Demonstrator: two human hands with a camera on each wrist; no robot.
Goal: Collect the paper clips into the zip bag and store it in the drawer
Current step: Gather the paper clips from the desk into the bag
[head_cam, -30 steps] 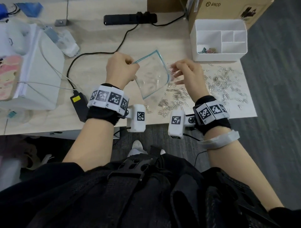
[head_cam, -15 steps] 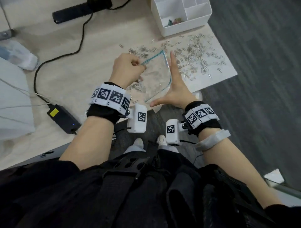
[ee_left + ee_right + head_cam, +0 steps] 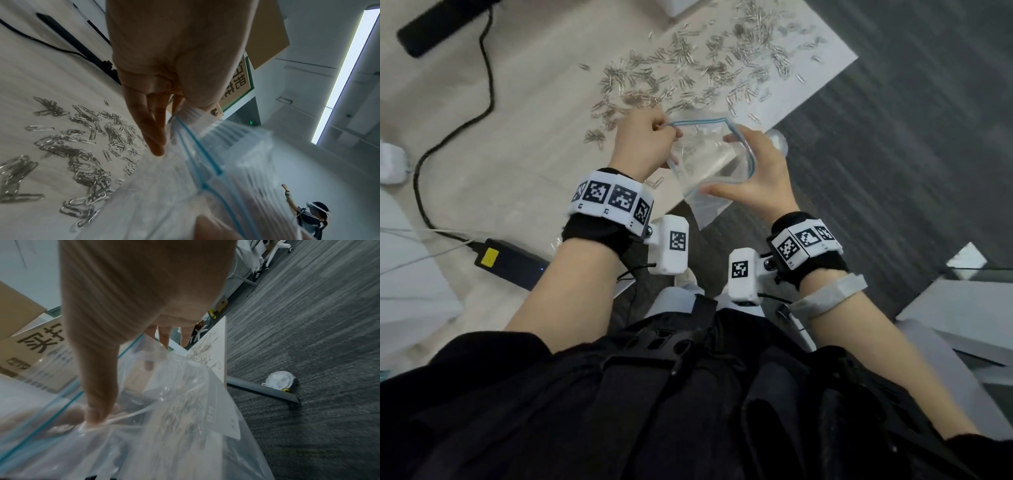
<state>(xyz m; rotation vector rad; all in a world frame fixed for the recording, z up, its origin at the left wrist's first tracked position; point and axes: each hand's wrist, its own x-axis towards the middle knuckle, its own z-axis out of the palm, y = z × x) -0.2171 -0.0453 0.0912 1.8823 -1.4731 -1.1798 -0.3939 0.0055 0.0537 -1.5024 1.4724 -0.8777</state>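
A clear zip bag [image 3: 698, 161] with a blue zip rim hangs open over the table's front edge, with some paper clips showing through it. My left hand [image 3: 666, 132] pinches the rim's left corner, and the left wrist view shows fingers [image 3: 156, 129] on the plastic [image 3: 216, 162]. My right hand [image 3: 722, 164] holds the right side of the rim, thumb near me and fingers on the far side. In the right wrist view its thumb [image 3: 98, 386] presses into the bag [image 3: 174, 410]. Several silver paper clips [image 3: 688, 65] [image 3: 82, 146] lie scattered on the table beyond the bag. No drawer is in view.
A black power adapter [image 3: 510, 262] with a yellow label lies at the table's near left, its cable [image 3: 486, 85] running toward a black power strip [image 3: 438, 24]. A white face mask [image 3: 279, 382] lies on the grey carpet. White furniture [image 3: 955, 315] stands at the right. Another person [image 3: 310, 216] stands far off.
The bag has come toward the table's front edge. My right hand went from flat against the bag's side to holding its rim, and the mouth now gapes wider. My view has tilted down.
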